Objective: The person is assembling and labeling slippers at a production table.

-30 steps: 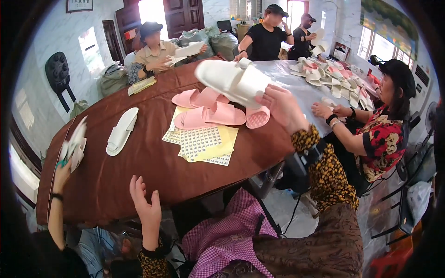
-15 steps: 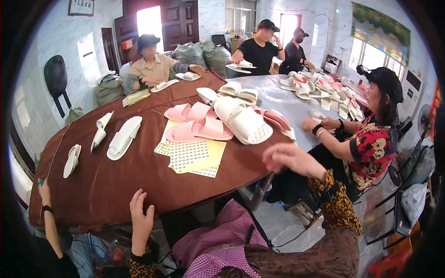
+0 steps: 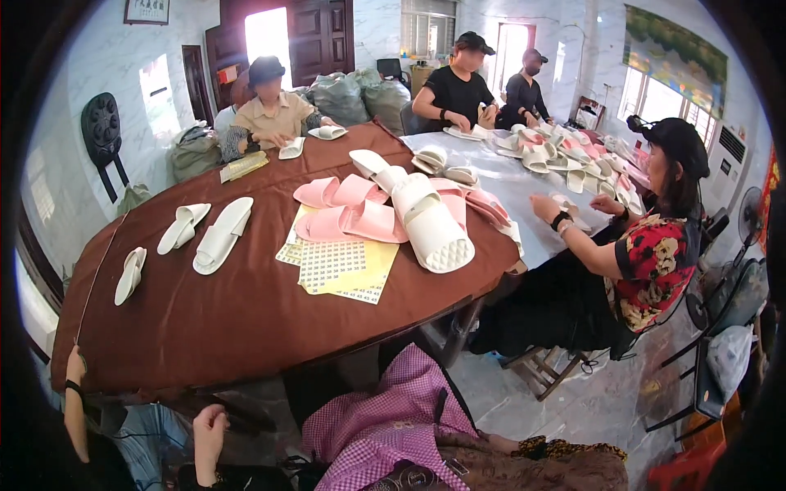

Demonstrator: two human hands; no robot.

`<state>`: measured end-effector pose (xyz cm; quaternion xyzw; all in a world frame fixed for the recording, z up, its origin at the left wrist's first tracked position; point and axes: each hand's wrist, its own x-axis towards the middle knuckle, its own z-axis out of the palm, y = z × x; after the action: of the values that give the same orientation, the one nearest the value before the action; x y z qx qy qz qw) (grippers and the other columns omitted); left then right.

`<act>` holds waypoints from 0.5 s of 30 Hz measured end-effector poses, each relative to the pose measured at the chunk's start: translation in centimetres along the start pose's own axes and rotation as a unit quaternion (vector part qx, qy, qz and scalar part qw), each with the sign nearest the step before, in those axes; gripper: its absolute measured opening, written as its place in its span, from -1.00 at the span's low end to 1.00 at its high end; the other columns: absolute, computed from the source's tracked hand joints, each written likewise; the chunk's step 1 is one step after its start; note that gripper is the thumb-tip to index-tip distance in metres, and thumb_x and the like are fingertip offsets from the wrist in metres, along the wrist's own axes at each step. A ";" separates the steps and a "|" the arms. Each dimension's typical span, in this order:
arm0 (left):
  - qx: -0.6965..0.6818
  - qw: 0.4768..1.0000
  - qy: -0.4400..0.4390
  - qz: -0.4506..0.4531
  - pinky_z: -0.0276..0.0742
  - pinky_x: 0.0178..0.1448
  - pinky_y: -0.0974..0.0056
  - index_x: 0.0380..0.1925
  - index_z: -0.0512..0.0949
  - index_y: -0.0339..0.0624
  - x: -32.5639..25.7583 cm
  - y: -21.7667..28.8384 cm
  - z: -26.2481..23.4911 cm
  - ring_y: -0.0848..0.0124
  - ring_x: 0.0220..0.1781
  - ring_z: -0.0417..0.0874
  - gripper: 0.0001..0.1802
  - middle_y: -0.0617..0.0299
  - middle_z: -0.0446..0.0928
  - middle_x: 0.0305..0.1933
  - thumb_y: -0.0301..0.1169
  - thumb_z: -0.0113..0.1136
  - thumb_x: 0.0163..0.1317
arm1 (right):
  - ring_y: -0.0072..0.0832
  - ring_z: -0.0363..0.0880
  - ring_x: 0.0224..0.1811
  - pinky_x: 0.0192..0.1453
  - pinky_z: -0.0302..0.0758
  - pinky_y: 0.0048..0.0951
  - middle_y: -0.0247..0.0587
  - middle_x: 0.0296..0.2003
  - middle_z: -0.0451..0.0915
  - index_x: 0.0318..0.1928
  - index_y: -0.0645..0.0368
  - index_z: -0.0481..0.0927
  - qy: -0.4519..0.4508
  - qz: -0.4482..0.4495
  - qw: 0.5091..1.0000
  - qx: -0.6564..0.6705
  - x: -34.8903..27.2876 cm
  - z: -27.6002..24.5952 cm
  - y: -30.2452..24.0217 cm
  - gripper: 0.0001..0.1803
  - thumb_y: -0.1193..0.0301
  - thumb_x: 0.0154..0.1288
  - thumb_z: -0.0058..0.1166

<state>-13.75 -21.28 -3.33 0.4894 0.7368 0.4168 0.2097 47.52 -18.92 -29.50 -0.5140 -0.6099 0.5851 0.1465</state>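
left hand (image 3: 209, 430) below the table's near edge, loosely curled, holding nothing | right hand out of sight, grip unknowable | white slipper stack (image 3: 430, 225) on brown table (image 3: 229, 319) by yellow sticker sheets (image 3: 344, 266)

A matt brown cloth (image 3: 246, 319) covers the bench, lying smooth with soft folds at its near edge. The white slippers (image 3: 430, 225) look like soft textile with a dotted, grippy sole; the pink slippers (image 3: 352, 217) look matt and fabric-like. Yellow paper sheets (image 3: 344, 266) lie flat and dull. The floor (image 3: 573, 401) is glossy marbled tile.
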 end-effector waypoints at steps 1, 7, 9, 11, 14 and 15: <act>-0.004 0.998 -0.038 -0.048 0.47 -0.29 0.39 -0.17 0.55 -0.41 -0.6 -0.5 0.4 0.51 -0.41 0.54 -0.78 0.21 0.56 -0.38 -0.53 0.04 0.21 | -0.19 0.52 0.05 0.14 0.45 -0.25 0.03 0.02 0.57 0.19 0.25 0.40 -0.019 -0.006 1.000 0.003 -0.4 0.9 0.7 -0.49 0.32 0.27 0.08; 0.077 0.948 -0.227 -0.211 0.55 -0.23 0.26 0.06 0.45 -0.48 -4.1 -7.9 2.8 0.33 -0.30 0.65 -0.60 0.01 0.62 -0.16 -0.41 0.07 0.30 | -0.18 0.53 -0.01 0.09 0.44 -0.22 0.03 -0.04 0.58 0.13 0.27 0.43 -0.141 -0.060 0.988 0.003 -0.8 0.1 0.7 -0.55 0.33 0.27 0.06; 0.003 0.904 -0.256 -0.343 0.60 -0.11 0.16 0.06 0.49 -0.35 -5.2 -9.9 4.3 0.22 -0.19 0.68 -0.61 -0.05 0.61 -0.08 -0.34 0.11 0.30 | -0.17 0.53 -0.03 0.07 0.44 -0.21 0.03 -0.05 0.59 0.11 0.28 0.44 -0.175 -0.073 0.982 0.006 -1.5 -0.2 0.7 -0.57 0.34 0.27 0.05; 0.172 0.897 -0.379 -0.148 0.60 -0.08 0.14 0.06 0.50 -0.27 -6.5 -16.6 5.2 0.18 -0.18 0.68 -0.62 -0.05 0.61 -0.07 -0.29 0.10 0.31 | -0.17 0.53 -0.05 0.05 0.44 -0.21 0.03 -0.07 0.59 0.09 0.29 0.45 -0.220 -0.089 0.971 0.006 -1.8 -0.5 0.4 -0.59 0.34 0.28 0.04; 0.319 0.820 -0.472 0.058 0.59 -0.05 0.13 0.06 0.52 -0.18 -7.2 -21.1 5.6 0.14 -0.17 0.68 -0.63 -0.05 0.61 -0.07 -0.25 0.09 0.32 | -0.16 0.53 -0.08 0.02 0.44 -0.19 0.03 -0.10 0.60 0.06 0.30 0.47 -0.280 -0.110 0.954 0.007 -2.1 -1.1 -0.2 -0.61 0.35 0.28 0.03; 0.310 0.824 -0.471 0.054 0.59 -0.06 0.13 0.06 0.52 -0.18 -7.3 -21.7 5.9 0.14 -0.17 0.68 -0.63 -0.05 0.61 -0.07 -0.25 0.09 0.32 | -0.16 0.53 -0.09 0.02 0.44 -0.19 0.03 -0.11 0.60 0.05 0.30 0.48 -0.299 -0.116 0.947 0.007 -2.2 -1.4 -0.4 -0.62 0.35 0.28 0.02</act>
<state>-18.21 -29.14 -25.12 0.7044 0.6112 -0.1044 0.3454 49.37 -19.79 -27.83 -0.2398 -0.6770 0.6952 0.0282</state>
